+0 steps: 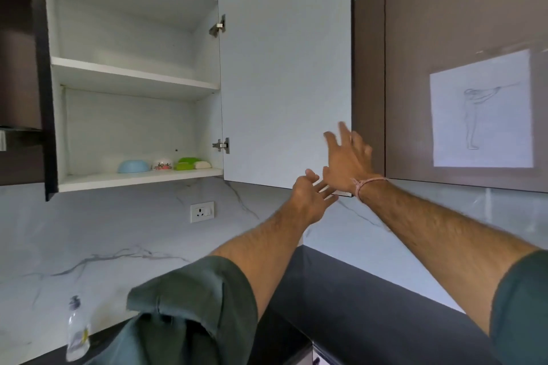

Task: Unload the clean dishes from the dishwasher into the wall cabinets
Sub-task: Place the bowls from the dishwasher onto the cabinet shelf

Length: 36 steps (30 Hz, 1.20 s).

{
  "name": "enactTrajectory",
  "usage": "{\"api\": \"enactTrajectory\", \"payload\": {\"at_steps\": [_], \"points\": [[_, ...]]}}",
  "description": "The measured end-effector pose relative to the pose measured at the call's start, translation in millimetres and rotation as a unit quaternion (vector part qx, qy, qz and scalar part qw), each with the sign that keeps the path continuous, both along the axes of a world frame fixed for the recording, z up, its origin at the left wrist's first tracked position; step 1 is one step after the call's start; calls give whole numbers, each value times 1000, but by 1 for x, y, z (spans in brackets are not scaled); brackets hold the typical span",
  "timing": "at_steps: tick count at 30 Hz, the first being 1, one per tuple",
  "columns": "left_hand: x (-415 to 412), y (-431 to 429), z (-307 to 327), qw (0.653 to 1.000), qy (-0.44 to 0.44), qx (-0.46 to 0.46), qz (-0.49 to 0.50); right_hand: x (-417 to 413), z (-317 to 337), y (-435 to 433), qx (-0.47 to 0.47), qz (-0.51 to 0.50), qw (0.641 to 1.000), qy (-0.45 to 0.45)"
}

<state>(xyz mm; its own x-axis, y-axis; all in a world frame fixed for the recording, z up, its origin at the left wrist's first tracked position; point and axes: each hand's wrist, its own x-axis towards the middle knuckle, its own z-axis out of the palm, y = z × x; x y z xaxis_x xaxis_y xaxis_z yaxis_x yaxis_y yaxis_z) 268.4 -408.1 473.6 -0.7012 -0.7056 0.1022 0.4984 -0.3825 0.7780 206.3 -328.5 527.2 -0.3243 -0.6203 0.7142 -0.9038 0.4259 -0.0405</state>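
Observation:
The white wall cabinet (133, 181) stands open, its door (284, 68) swung out to the right. On its bottom shelf sit a blue upturned bowl (133, 166), a small flowered white bowl (162, 163), and green (187, 162) and white (202, 164) dishes. The upper shelves hold nothing. My right hand (347, 157) is raised with fingers spread at the door's lower right edge. My left hand (311, 195) reaches just under the door's bottom edge, fingers apart. Neither hand holds anything. The dishwasher is out of view.
A brown cabinet (444, 38) with a taped paper sketch (482, 112) is to the right. A wall socket (202, 211) sits on the marble backsplash. A clear pump bottle (77, 332) stands on the dark counter (341, 320) at lower left.

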Motion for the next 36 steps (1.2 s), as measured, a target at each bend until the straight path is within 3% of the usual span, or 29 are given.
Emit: {"api": "enactTrajectory", "payload": {"at_steps": [1, 3, 4, 6, 8, 17, 23, 27, 31, 36], "points": [[5, 8, 7, 1000, -20, -15, 17, 0, -1, 3, -16, 10, 993, -120], [20, 22, 11, 996, -57, -53, 38, -6, -4, 2, -46, 77, 933, -348], [30, 26, 10, 993, -76, -76, 40, -12, -8, -2, -66, 92, 901, -418], [52, 26, 9, 986, -107, -116, 51, -20, -10, -14, -116, 63, 879, -459], [77, 23, 3, 979, -140, -129, 76, -25, -9, -22, -159, 34, 875, -456], [132, 20, -7, 920, -205, -294, 161, 45, -12, -19, -169, 171, 921, -307], [165, 14, -16, 863, -164, -367, 307, 139, -9, -34, -185, 334, 878, -288], [219, -6, -20, 823, -180, -357, 403, 177, -10, -59, -143, 399, 854, -301], [275, -29, -18, 787, -208, -339, 472, 216, -13, -95, -83, 430, 858, -268], [328, -67, -22, 778, -238, -298, 499, 258, -19, -143, -43, 452, 879, -149]]}}
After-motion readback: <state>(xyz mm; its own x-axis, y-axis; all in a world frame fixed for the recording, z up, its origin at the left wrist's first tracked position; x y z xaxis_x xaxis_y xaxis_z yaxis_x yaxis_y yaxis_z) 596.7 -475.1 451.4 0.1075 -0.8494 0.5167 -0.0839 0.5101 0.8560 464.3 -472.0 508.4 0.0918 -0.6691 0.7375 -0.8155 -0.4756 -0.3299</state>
